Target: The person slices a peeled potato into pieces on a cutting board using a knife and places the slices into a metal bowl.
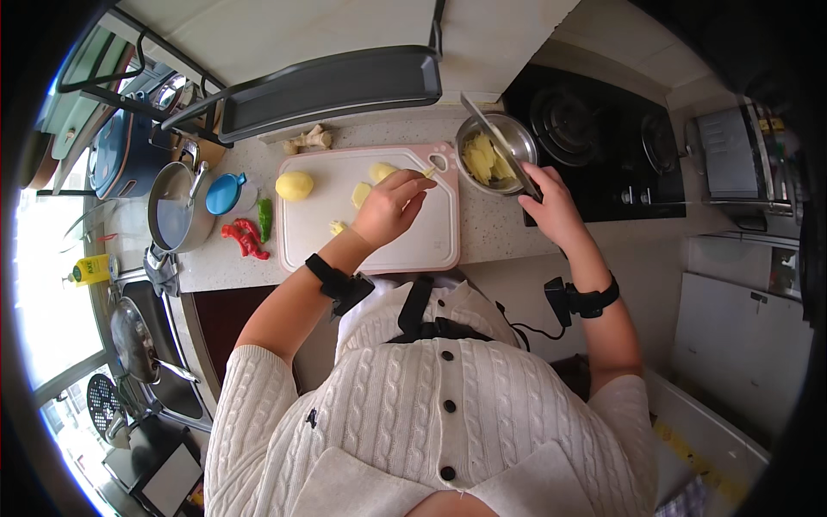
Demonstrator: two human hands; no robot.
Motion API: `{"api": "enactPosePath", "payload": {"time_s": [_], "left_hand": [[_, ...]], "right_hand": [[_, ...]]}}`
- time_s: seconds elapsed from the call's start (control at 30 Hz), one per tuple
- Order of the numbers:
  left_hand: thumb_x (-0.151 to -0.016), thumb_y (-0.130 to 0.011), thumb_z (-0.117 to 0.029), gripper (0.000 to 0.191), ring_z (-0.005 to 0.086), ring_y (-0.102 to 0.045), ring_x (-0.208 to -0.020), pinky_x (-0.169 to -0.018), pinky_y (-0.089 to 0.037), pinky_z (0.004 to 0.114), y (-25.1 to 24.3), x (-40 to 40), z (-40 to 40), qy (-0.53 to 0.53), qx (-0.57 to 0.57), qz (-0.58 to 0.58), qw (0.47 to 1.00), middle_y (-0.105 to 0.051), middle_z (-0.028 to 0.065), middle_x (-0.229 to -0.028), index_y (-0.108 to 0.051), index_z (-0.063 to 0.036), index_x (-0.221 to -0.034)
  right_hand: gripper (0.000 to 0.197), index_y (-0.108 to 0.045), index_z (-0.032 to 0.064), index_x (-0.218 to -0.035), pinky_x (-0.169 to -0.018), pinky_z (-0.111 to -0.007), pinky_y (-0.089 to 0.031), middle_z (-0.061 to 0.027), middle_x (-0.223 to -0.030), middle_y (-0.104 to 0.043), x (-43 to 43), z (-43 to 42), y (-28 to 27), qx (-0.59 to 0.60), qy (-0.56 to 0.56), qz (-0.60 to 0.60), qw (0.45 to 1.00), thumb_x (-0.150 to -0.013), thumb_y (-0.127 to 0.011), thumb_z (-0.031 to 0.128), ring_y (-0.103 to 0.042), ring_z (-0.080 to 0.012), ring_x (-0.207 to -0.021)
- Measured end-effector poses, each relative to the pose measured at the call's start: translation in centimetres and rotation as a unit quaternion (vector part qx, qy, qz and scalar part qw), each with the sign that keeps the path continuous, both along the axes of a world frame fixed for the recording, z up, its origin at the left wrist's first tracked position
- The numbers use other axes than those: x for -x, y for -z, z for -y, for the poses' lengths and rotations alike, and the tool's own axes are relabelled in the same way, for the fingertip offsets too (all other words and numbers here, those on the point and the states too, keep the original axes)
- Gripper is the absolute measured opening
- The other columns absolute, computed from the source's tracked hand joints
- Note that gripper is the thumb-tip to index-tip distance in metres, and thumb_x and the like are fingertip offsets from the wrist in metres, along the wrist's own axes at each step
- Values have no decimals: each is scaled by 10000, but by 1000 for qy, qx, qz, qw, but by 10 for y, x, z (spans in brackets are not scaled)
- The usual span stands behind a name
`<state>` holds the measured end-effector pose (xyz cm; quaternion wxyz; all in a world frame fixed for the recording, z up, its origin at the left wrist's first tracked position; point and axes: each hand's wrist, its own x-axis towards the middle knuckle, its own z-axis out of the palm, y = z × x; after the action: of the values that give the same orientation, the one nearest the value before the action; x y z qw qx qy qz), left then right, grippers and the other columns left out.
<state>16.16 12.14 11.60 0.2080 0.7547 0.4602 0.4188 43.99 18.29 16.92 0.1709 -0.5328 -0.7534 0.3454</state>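
My right hand (pixel 549 203) grips a kitchen knife (pixel 501 145), its broad blade held over a steel bowl (pixel 533 142) of cut potato pieces (pixel 480 158). Above the right part of a white cutting board with a pink rim (pixel 426 236), my left hand (pixel 397 203) has its fingertips at a small pale yellow piece (pixel 428 172); whether they pinch it I cannot tell. A peeled potato (pixel 294 186) lies at the board's left. Two more pale yellow pieces (pixel 382 171) (pixel 360 194) lie beside my left hand, and small scraps (pixel 337 227) near my wrist.
Ginger root (pixel 309 139) lies behind the board. Red peppers (pixel 244 238), a green pepper (pixel 265 220), a blue-lidded container (pixel 224 194) and a pot (pixel 177 207) stand left. A black rack shelf (pixel 336 87) hangs above; a black gas stove (pixel 601 168) is right of the bowl.
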Motion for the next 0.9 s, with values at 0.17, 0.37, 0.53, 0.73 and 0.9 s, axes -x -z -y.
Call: {"api": "enactPosePath", "payload": {"time_s": [0.17,0.37,0.53,0.73,0.9], "left_hand": [[-864,-620,-165,395,345,-487,-1205,-1009,-399,448,-23,-63,-42,29,-65,-130,989,-540,171,-1244,-553,-39,-1232],[-912,-381,-588,772,348,-358,-1327,-1111,-226,499,-7,-101,-57,42,12,-301,953,-426,210,-1383,-370,35,-1368],[-891,-317,-673,873,367,-314,-1347,-1122,-222,464,-6,-116,-80,116,135,-337,925,-334,268,-1428,-343,50,-1379],[-898,-186,-699,901,334,-235,-1393,-1146,-172,435,-11,-110,-128,102,321,-317,887,-250,235,-1487,-279,25,-1425],[-959,-294,-582,699,327,-414,-1292,-1081,-306,372,-47,-96,-121,49,380,-128,915,-451,184,-1387,-454,-26,-1351]], "right_hand": [[511,-565,199,-1244,-741,-346,-513,-85,-1042,-509,-24,-18,8,-16,-65,68,995,-781,-610,-14,-594,-264,-859],[459,-653,193,-1129,-682,-358,-514,-66,-955,-523,-46,-22,20,-79,-107,45,990,-731,-619,-32,-600,-245,-830],[407,-689,189,-1053,-639,-353,-520,-50,-872,-522,-60,-23,30,-139,-137,37,980,-723,-602,-32,-602,-234,-775],[425,-695,206,-1059,-581,-344,-499,-36,-829,-495,-74,-18,32,-164,-168,18,972,-714,-642,-35,-578,-220,-692],[431,-698,224,-1057,-596,-341,-500,-28,-837,-510,-83,-18,28,-146,-155,17,977,-711,-651,-28,-576,-214,-691]]}}
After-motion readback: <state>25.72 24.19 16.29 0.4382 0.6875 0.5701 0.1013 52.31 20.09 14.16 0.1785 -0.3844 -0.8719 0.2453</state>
